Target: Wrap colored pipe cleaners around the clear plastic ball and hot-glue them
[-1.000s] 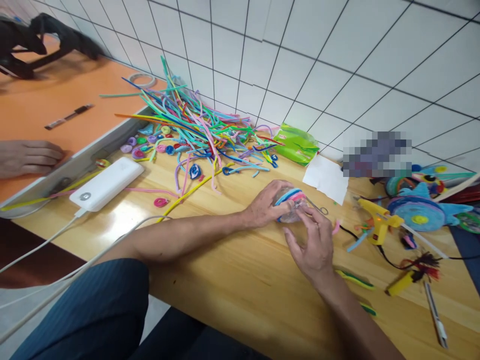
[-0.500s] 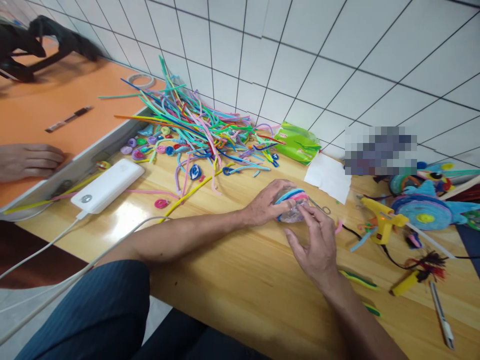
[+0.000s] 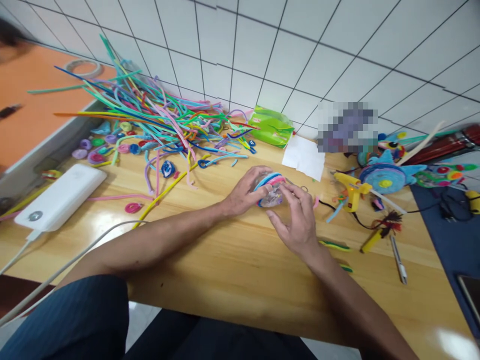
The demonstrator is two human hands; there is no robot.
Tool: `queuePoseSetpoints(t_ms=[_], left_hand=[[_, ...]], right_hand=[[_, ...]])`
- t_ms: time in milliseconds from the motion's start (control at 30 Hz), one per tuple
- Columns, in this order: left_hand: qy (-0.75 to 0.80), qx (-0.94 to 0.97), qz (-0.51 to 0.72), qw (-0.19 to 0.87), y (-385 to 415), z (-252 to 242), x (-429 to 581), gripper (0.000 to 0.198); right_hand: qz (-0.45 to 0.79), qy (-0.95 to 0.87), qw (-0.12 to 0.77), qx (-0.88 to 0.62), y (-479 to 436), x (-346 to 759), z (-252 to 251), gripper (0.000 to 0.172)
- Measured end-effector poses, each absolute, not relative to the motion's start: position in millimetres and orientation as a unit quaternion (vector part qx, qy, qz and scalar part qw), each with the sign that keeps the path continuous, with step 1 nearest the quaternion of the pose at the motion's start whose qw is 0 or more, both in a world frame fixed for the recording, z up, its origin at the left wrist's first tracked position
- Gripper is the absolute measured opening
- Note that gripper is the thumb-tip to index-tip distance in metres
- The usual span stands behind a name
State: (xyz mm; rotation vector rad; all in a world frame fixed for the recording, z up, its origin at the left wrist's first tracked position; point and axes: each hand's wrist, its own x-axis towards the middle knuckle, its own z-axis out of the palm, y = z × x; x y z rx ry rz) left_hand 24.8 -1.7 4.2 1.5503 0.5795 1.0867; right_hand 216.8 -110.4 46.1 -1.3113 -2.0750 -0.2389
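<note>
My left hand [image 3: 243, 194] is closed around a clear plastic piece, like part of a bottle, wrapped with pipe cleaners [image 3: 275, 180] in blue, light blue and pink. The left thumb lies across its near side. My right hand [image 3: 300, 217] is at the piece's right side, its fingertips touching it while the thumb stands apart, lower down. Whether a loose strand is under the right fingertips is hidden. The wrapped piece is held over the wooden table [image 3: 232, 275].
Loose pipe cleaners [image 3: 168, 120] and small coiled shapes heap along the tiled wall. A white power bank [image 3: 62, 197] with a cable lies left. Rightward are white paper [image 3: 303, 157], a yellow glue gun [image 3: 351, 190], a blue fish [image 3: 386, 175], a yellow lighter [image 3: 371, 241] and a utility knife [image 3: 398, 260].
The view has shifted to the right, so table items appear further left and the other person's hand is out of sight. Both my hands keep nearly the same pose on the wrapped piece.
</note>
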Motion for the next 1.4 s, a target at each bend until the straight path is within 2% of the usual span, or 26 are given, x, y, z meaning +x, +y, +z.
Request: queuePoseSetpoints(t_ms=[233,467,667,800,1000,1233,1400], left_hand=[[0.232,0.668,0.448,0.547,-2.8,5.7,23.0,0.057],[0.225,0.702,0.425,0.525,-2.9,11.9,18.1,0.059],[0.204,0.729,0.427,0.495,0.9,4.7,18.0,0.063],[0.194,0.745,0.43,0.471,3.1,-2.8,19.6,0.064],[0.189,0.747,0.437,0.464,4.2,-4.1,20.7,0.062],[0.185,0.749,0.44,0.459,4.5,-4.5,21.5,0.059],[0.209,0.729,0.432,0.489,1.9,-2.4,21.7,0.065]], right_hand=[[-0.06,-0.799,0.32,-0.505,-109.7,215.8,44.3,0.075],[-0.084,-0.798,0.321,-0.503,-107.2,219.2,40.6,0.072],[-0.097,-0.799,0.318,-0.501,-106.3,219.3,40.4,0.076],[-0.085,-0.801,0.334,-0.49,-106.2,219.8,40.3,0.073],[-0.053,-0.799,0.343,-0.491,-106.2,222.9,42.8,0.079],[-0.064,-0.798,0.352,-0.486,-104.5,222.1,41.7,0.069],[-0.006,-0.773,0.398,-0.493,-105.5,221.2,43.6,0.069]])
